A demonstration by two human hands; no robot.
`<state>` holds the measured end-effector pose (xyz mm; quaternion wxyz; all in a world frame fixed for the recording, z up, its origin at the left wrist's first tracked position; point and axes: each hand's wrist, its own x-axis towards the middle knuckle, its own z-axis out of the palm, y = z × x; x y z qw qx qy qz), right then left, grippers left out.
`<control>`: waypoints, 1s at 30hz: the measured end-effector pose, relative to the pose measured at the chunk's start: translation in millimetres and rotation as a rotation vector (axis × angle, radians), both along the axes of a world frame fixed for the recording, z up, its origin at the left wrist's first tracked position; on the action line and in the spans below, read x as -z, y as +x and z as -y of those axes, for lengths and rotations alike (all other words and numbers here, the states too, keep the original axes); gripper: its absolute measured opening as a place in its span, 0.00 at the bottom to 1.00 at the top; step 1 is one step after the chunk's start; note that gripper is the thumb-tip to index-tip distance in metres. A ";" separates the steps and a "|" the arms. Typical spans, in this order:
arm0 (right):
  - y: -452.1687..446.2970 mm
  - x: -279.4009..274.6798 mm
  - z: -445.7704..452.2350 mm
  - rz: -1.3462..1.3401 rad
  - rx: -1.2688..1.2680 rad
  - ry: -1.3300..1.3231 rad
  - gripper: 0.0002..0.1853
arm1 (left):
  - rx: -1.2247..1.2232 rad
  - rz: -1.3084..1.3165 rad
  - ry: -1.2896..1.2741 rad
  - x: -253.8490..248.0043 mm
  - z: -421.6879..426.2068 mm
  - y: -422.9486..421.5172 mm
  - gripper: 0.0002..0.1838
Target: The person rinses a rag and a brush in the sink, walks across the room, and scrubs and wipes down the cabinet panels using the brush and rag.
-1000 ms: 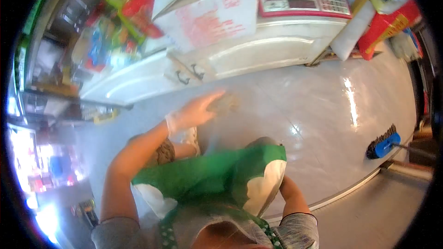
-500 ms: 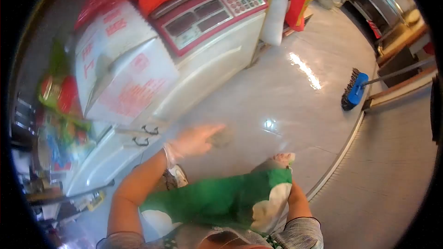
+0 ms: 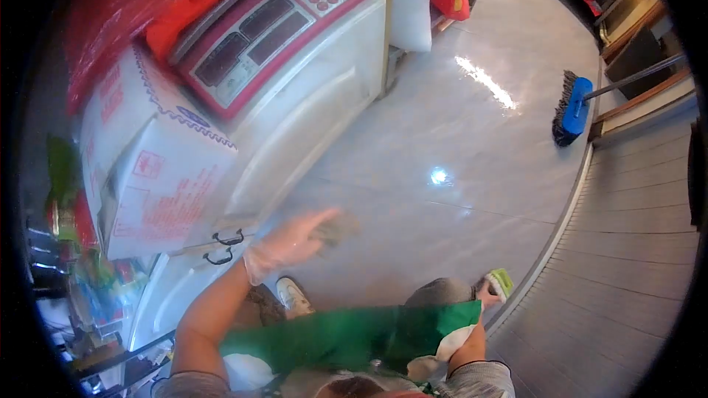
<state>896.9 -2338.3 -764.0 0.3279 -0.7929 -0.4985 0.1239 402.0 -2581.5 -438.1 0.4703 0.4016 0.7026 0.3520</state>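
Note:
My left hand [image 3: 289,242], in a clear plastic glove, is held out over the floor beside the white cabinet. Its fingers are closed around a blurred grey-green wad [image 3: 335,228]; its kind cannot be made out. At the lower right, my right hand [image 3: 487,296] grips a small green-and-white scrub brush [image 3: 501,282] close to the edging of the wall panel. A green apron [image 3: 346,335] spreads across my lap between both arms. One shoe [image 3: 292,296] shows below the left hand.
On the left, a white cabinet [image 3: 310,125] bears a red-framed weighing scale [image 3: 254,37] and a printed carton [image 3: 158,184]. A blue-headed broom [image 3: 572,108] leans at the right, near the slatted panel [image 3: 590,265]. The grey floor [image 3: 383,155] looks shiny.
The view has shifted, so the scale and carton sit farther left. The brush in my right hand has come into clear sight, farther right. My left hand still holds the wad.

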 end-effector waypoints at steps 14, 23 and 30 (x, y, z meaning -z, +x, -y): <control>16.9 49.1 -136.3 -0.375 -0.109 -0.401 0.24 | -0.044 -0.445 0.007 0.1 26.6 13.9 0.32; -94.7 12.9 -125.0 -0.271 -0.753 -0.480 0.22 | 0.030 -0.406 0.144 10.7 -0.6 21.1 0.33; -242.0 -294.5 -156.0 -0.744 -1.240 -0.590 0.21 | -0.084 -0.107 0.101 0.0 -75.7 3.8 0.32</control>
